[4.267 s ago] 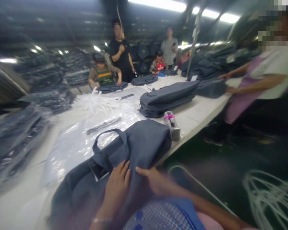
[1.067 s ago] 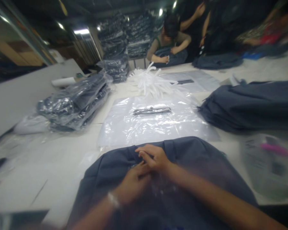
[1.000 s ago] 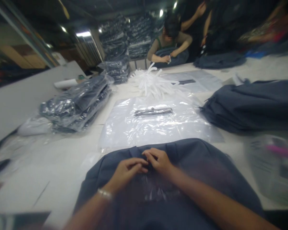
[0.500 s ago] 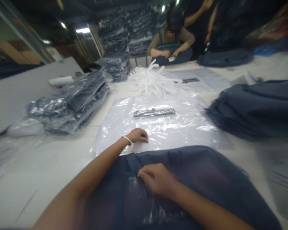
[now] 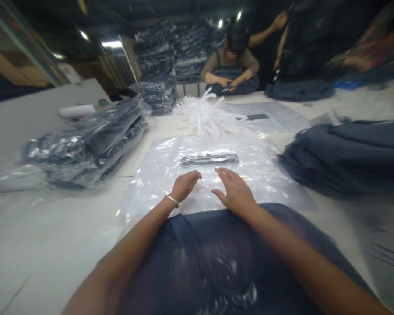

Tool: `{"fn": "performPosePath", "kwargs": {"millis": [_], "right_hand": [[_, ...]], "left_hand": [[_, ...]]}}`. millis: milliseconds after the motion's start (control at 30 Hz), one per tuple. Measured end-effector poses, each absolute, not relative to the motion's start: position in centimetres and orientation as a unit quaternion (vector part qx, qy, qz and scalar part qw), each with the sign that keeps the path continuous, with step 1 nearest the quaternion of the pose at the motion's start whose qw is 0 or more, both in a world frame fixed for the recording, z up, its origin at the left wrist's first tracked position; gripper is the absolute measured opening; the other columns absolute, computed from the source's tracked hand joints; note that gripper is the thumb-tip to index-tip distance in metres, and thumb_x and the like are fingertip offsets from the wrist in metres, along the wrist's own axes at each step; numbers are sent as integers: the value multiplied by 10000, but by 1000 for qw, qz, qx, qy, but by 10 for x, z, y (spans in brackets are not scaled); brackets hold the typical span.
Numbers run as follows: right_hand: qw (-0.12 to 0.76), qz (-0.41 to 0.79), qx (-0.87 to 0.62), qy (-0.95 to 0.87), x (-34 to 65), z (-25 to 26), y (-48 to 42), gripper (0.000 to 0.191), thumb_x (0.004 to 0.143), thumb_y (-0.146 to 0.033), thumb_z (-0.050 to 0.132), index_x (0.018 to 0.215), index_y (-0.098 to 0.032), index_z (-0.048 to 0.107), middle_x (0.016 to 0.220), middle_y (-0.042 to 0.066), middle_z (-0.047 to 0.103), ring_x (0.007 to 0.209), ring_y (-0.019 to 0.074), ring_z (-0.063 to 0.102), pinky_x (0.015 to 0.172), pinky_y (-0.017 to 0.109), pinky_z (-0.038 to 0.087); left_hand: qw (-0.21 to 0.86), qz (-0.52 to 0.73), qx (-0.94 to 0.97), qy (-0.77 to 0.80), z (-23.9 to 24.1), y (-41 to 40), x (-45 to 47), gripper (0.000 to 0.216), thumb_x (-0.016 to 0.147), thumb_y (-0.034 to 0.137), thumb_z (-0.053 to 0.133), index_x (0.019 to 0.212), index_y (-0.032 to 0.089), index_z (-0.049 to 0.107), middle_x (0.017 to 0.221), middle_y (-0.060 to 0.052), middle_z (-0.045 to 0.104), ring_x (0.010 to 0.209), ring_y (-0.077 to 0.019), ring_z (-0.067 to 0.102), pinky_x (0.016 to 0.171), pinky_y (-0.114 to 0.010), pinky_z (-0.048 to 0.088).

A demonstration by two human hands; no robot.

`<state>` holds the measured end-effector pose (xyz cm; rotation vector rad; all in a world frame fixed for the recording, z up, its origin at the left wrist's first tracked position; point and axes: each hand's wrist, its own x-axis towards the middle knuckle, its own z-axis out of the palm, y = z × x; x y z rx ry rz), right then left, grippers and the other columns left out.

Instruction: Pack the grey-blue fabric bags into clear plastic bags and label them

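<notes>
A dark blue bag [image 5: 216, 253] lies closest to me, with a strap on its upper face and a shiny clear plastic piece on it. Past its far edge, my left hand [image 5: 184, 184], with a bracelet at the wrist, hovers over or touches a clear plastic bag [image 5: 157, 175]. Its fingers are bent together, and whatever they pinch, if anything, is hidden. To its right, my right hand [image 5: 238, 191] is open, thumb apart from the fingers, holding nothing. Just beyond both hands, a dark folded strip [image 5: 209, 159] shows on the clear plastic.
White strips [image 5: 203, 113] are heaped beyond the plastic. Plastic-wrapped dark goods [image 5: 88, 144] lie at left, and dark blue bags [image 5: 351, 153] at right. Across the white table [image 5: 52, 245], a co-worker [image 5: 231, 65] handles another dark bag. Further plastic-wrapped stacks [image 5: 156, 48] stand behind.
My right hand has left the bag's strap, moved forward to the clear plastic and spread open. My left hand has shifted slightly forward, its fingers turned more away.
</notes>
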<state>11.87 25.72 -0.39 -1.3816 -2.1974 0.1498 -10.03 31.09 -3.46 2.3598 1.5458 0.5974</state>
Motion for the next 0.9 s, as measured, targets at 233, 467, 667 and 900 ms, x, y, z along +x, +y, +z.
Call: {"fn": "performPosePath", "kwargs": {"millis": [233,467,667,900], "right_hand": [[65,15,-546,-835,165,-16,315,269,905,-200,580,1159,-182,666,1032,123,683,1028,267,606,807,342,489],[89,8,-469,-879,256,-29,300,297,989,-269,417,1077,-225,697,1109,87,684,1040,221,612,789,302,479],[160,-16,-523,-837,302,-44,269,361,991,-404,407,1099,-219,697,1081,112,714,967,238,663,776,322,485],[239,50,-466,-850,322,-18,215,276,945,-410,513,990,-273,749,957,94,738,871,218,682,809,341,522]], "left_hand": [[45,135,870,472,-20,300,-125,310,903,381,612,1179,242,585,1021,-21,679,879,-169,627,702,-236,415],[-72,36,837,542,-5,255,-208,285,964,257,394,1103,238,643,1060,-63,677,890,-193,631,681,-259,466],[-18,89,810,580,3,206,-259,388,966,453,381,1049,270,713,1078,-40,703,891,-181,680,701,-236,495],[-22,111,773,625,-2,143,-289,333,971,430,407,1170,400,672,1116,38,684,938,-151,669,722,-202,505]]}}
